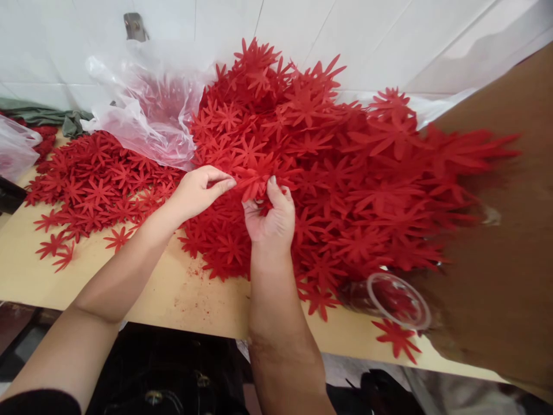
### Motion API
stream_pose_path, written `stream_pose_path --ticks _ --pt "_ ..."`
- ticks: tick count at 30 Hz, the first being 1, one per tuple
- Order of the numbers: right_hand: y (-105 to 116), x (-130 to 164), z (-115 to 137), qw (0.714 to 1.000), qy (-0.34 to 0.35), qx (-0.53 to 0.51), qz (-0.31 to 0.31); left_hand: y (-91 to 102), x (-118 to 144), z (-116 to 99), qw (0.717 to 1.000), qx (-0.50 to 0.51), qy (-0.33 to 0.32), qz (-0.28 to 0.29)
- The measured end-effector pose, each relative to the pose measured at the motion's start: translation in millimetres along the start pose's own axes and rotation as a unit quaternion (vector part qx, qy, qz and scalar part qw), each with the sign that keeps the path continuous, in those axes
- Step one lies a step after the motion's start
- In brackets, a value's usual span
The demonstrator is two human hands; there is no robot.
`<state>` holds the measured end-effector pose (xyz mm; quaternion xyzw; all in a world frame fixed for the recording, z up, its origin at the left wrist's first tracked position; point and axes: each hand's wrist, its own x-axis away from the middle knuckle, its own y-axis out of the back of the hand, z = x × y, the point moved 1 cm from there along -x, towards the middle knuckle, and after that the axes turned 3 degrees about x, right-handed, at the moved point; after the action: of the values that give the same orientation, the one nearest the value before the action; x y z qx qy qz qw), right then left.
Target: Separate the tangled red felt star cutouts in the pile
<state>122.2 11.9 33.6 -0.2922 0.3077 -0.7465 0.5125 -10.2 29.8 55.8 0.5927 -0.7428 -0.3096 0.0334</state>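
Note:
A red flower (256, 176) made of layered, long-petalled pieces, looking like fabric, is between my two hands. My right hand (273, 214) is closed around its underside, with the thumb up along the petals and the other fingers partly hidden. Coming from the left, my left hand (203, 189) pinches at a petal tip with thumb and forefinger. Behind and around both hands rises a big heap of red flower pieces (311, 144). A lower pile of smaller red pieces (99, 184) lies to the left, past my left forearm.
A crumpled clear plastic bag (147, 124) rests on the piles at the back. A clear plastic cup (400, 302) lies on its side at the front right, near a loose red flower (396, 339). Brown cardboard (496, 276) stands along the right of the table (207, 305).

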Motion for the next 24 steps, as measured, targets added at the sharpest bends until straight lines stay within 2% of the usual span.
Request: stream_pose_path --ticks 3,5,11,14,18,21,24 --pt "-2 1 2 1.000 -0.018 -0.018 0.007 -6.1 2 -1 0.996 0.071 0.023 0.050" --pt "-3 2 3 0.999 -0.034 -0.037 0.005 -8.4 2 -1 0.989 0.128 0.029 0.065" --pt "-1 0 6 0.997 -0.042 -0.064 0.017 0.2 2 -3 0.984 0.170 0.049 0.003" --pt "1 -1 5 0.995 -0.041 -0.077 0.039 -3.1 5 -5 0.973 0.223 0.047 0.024" --pt "0 0 5 0.994 -0.059 -0.090 0.033 -20.6 6 -5 0.967 0.248 0.037 0.040" --pt "0 1 7 0.990 -0.080 -0.115 0.022 -26.2 4 -2 0.969 0.239 0.065 0.009" --pt "0 1 10 0.987 -0.089 -0.134 0.028 -17.9 4 0 0.967 0.236 0.091 -0.034"
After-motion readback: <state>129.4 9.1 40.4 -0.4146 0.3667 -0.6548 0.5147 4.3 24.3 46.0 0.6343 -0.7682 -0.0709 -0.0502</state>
